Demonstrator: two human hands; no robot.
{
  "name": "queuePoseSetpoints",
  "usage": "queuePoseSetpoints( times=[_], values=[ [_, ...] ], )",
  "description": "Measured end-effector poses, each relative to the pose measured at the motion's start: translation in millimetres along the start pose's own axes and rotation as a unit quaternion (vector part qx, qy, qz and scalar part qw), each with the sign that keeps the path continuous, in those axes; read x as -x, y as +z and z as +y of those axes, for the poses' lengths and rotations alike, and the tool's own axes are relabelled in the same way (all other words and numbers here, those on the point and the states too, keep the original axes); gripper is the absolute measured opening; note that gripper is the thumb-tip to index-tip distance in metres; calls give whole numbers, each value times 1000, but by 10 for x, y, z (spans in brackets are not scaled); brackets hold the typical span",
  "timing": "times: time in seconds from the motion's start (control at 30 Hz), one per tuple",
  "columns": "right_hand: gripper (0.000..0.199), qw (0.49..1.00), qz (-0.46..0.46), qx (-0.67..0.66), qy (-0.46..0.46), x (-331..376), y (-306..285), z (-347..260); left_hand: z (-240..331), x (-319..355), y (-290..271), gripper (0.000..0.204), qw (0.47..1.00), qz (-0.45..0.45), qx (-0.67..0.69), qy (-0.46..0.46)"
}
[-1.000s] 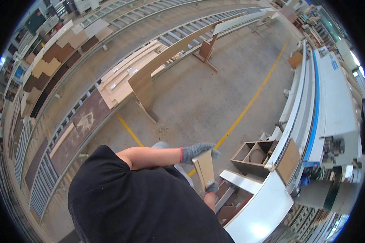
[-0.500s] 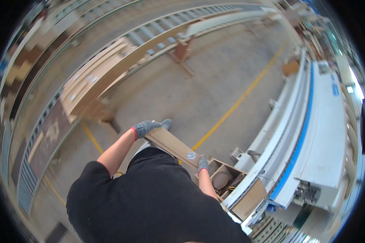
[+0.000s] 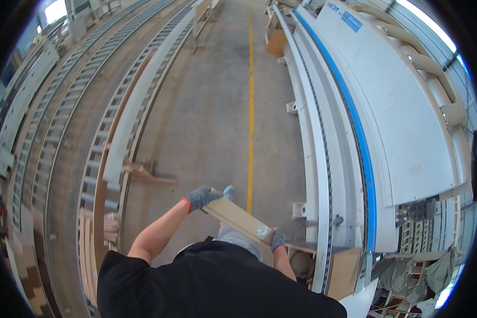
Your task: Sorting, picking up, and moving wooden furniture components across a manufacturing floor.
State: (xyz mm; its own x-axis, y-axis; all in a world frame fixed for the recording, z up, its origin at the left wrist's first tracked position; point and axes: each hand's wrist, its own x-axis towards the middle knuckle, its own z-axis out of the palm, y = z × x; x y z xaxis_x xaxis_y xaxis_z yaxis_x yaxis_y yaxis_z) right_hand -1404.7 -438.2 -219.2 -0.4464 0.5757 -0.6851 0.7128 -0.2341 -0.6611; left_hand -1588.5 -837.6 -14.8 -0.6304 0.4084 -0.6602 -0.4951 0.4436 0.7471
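Both my hands wear grey knit gloves with red cuffs. Between them, in front of my waist, I carry a light brown wooden board [image 3: 237,216] with a small white label near its right end. My left hand [image 3: 202,198] grips the board's far left end. My right hand [image 3: 277,240] is closed around its near right end. The board slants down from left to right. Past its left end shows the tip of my shoe [image 3: 229,191].
A long white machine with a blue stripe [image 3: 355,106] runs along the right. Roller conveyors [image 3: 98,143] line the left, one carrying a long pale panel [image 3: 135,106]. A yellow floor line [image 3: 251,106] runs ahead between them. Stacked wooden strips [image 3: 87,249] sit at the lower left.
My view has swung to the right, so the aisle and its yellow line now run straight ahead. The board stays in both hands.
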Motion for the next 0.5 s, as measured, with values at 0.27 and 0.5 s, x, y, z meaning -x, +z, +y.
queuePoseSetpoints(
  times=[0.27, 0.5],
  values=[
    [69, 993, -59, 101, 24, -2350, 1003, -2053, 1129, -1877, -1160, 54, 993, 94, 34, -58],
    [63, 934, -236, 233, -137, -3039, 3705, -5259, 1283, -2923, -2856, 56, 916, 278, 273, -93]
  ],
)
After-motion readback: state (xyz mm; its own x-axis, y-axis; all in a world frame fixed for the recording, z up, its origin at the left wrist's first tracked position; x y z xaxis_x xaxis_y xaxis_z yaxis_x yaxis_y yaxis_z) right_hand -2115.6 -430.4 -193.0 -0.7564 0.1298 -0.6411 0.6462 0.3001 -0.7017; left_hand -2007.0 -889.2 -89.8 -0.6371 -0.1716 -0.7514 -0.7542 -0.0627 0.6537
